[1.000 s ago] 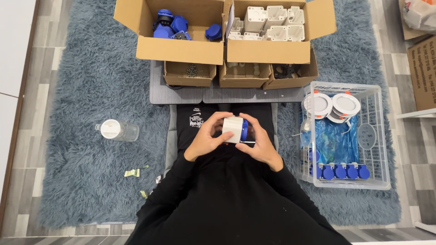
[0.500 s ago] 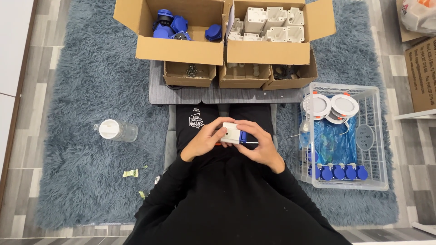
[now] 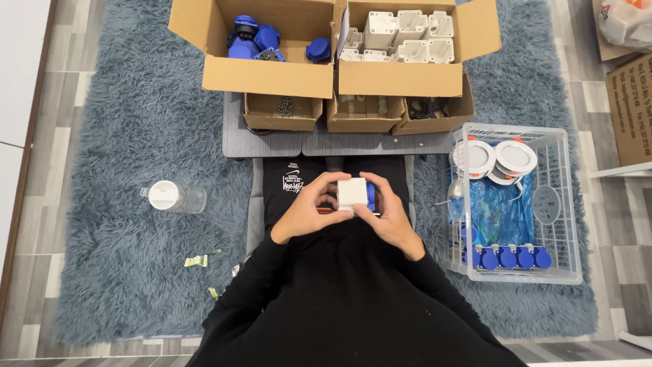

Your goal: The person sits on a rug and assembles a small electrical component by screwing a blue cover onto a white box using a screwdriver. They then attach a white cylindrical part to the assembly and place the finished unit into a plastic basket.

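A person in black sits on a fuzzy blue rug (image 3: 115,136) and looks down at both hands. The left hand (image 3: 307,209) and the right hand (image 3: 390,214) hold one small white box (image 3: 352,193) between them, over the person's lap. A blue part (image 3: 370,196) sticks out on the box's right side, next to the right hand. The fingers of both hands curl around the box and press on it from each side. A thin tool with a red bit (image 3: 326,210) lies under the left hand's fingers, but it is too small to tell what it is.

In front of the knees is a low grey table (image 3: 272,144). On it stand three little open boxes (image 3: 282,112) with small parts inside. Behind them are two big cardboard boxes. The left big box (image 3: 265,75) holds blue pieces (image 3: 255,41). The right big box (image 3: 401,78) holds white pieces (image 3: 401,34).

On the person's right sits a white wire basket (image 3: 564,204). In it are two round white lamps (image 3: 502,158), a blue plastic bag (image 3: 502,211) and a row of blue caps (image 3: 509,257). On the left, a clear jar with a white lid (image 3: 173,197) lies on the rug, well apart from the hands.
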